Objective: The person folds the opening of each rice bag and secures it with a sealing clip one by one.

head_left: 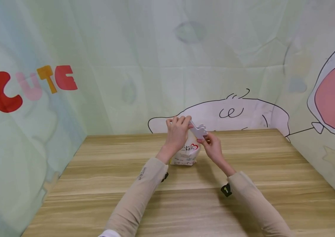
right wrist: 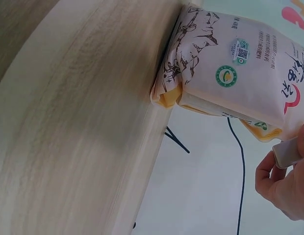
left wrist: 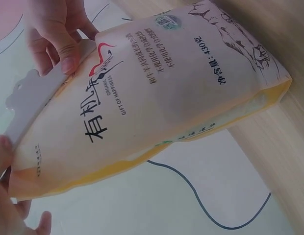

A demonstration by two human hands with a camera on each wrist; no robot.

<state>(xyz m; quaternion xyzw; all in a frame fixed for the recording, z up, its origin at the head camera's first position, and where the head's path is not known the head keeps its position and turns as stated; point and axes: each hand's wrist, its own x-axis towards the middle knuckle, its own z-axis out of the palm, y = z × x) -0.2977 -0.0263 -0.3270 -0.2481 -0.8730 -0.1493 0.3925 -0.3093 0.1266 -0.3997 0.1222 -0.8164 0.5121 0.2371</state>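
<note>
A white food bag [head_left: 186,157] with yellow sides and printed lettering stands upright on the table. Across its folded top lies a pale grey bag clip [left wrist: 32,100] with a wavy-edged tab. My left hand [head_left: 177,133] grips the bag's top corner at one end of the clip, its fingertips at the lower left in the left wrist view. At the other end, my right hand [head_left: 213,148] pinches the clip between thumb and fingers. The right wrist view shows the clip's end [right wrist: 287,152] in those fingers, close against the bag's upper edge.
The wood-grain table [head_left: 120,200] reaches back to a pale printed curtain [head_left: 131,49] with cartoon shapes, which also runs along both sides. The bag stands toward the table's far edge.
</note>
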